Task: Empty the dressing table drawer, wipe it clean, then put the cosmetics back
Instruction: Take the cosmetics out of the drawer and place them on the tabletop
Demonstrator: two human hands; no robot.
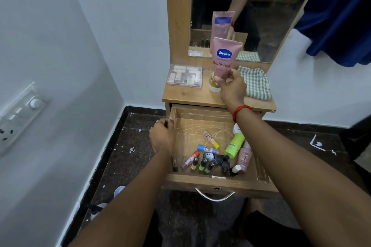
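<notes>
Emptying step: right hand gripped pink tube upright over desk; left hand curled on drawer side wall. Bottles lay inside. Next: probably set tube down, grab more.

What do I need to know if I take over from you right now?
Right hand holds the pink Vaseline tube upright over the tabletop. Left hand grips the open drawer by its left wall.
On the tabletop: clear box, yellow bottle.
Still in the drawer: green bottle, pink bottle, nail polishes, small tubes.
Left: empty the rest, wipe with the checked cloth, refill.
</notes>
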